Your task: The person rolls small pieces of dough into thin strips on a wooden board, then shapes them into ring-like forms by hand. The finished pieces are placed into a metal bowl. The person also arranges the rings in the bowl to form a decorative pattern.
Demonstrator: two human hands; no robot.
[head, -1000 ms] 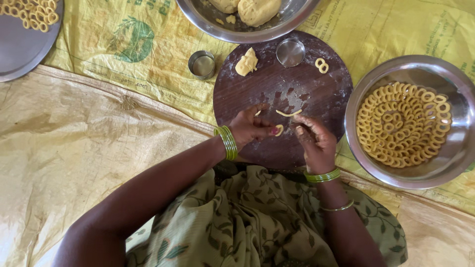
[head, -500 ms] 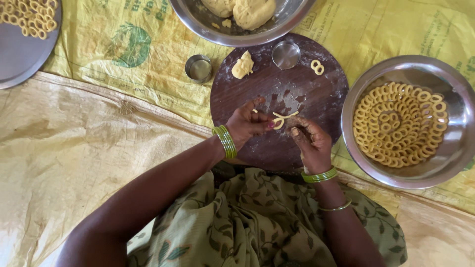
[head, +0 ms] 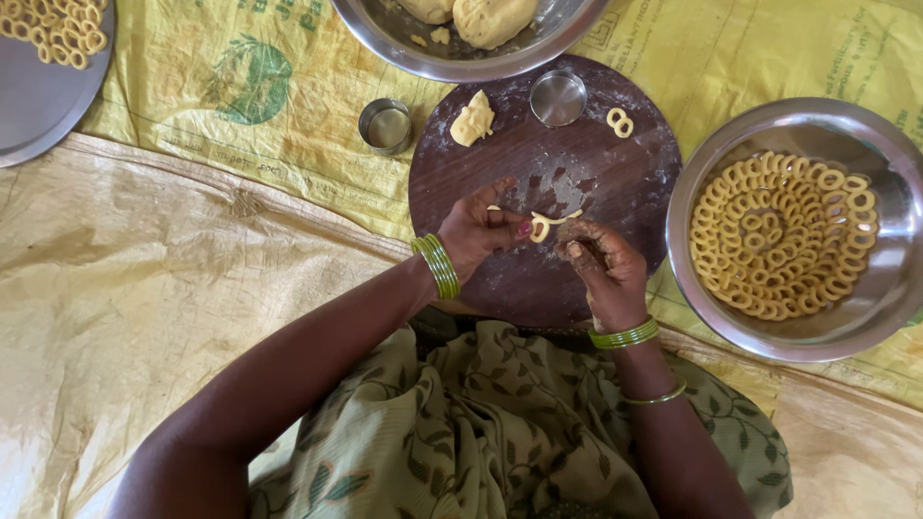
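Centrally, left hand [head: 481, 231] and right hand [head: 596, 261] pinching thin yellow dough strip [head: 544, 224], curling it ringwise above round dark wooden board [head: 577, 173]; steel bowl of rings [head: 865, 327] alongside.

On the round board [head: 577, 173], a dough lump [head: 472, 119], small cup [head: 559, 97] and two joined rings [head: 620, 122] along its far edge, a dough strip [head: 543, 224] over its middle; off its left edge a second cup [head: 386, 126], right a ring-filled bowl [head: 894, 221], behind a dough bowl [head: 385, 34], far left a plate [head: 38, 106].
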